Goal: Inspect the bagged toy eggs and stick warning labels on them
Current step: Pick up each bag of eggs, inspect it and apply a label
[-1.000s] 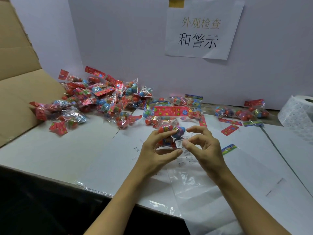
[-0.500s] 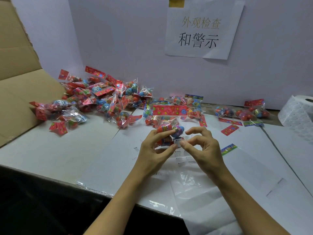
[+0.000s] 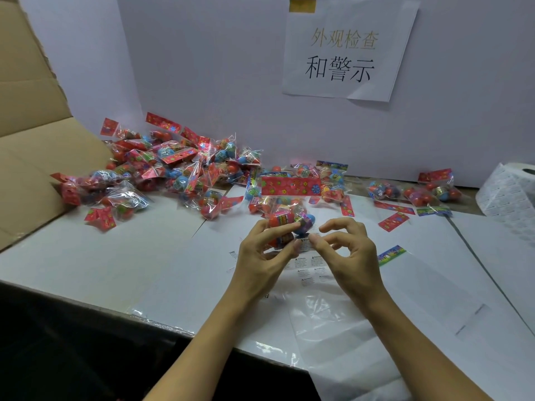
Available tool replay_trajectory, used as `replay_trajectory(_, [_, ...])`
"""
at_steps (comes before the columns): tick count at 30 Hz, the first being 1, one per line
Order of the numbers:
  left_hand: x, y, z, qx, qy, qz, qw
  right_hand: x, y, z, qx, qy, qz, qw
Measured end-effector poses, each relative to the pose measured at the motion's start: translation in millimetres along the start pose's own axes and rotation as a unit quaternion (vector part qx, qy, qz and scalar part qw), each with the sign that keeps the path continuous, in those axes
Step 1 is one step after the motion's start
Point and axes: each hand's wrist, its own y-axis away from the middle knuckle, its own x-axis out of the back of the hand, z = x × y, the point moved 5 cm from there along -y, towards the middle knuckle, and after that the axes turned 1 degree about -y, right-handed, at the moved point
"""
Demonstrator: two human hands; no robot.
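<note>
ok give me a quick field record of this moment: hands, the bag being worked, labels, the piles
left hand: grips clear bag of red and blue toy eggs
right hand: pinches small white warning label at the bag
label sheet: flat on white table, under the hands
large pile of bagged eggs: back left
small group of bagged eggs: back right
white label roll: far right

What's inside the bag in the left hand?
The bag in the left hand shows a red toy egg and a blue one. Fingers cover the lower part.
</note>
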Motion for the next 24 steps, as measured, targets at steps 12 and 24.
replay_trajectory(12, [1.7, 0.5, 1.1, 0.027, 0.008, 0.006, 1.000, 5.0, -3.7, 14.4, 0.007, 0.070, 0.052, 0.996])
replay_trajectory(24, [5.9, -1.7, -6.5, 0.061, 0.060, 0.017, 0.996, -5.2, -1.0, 11.5, -0.009, -0.027, -0.061, 0.998])
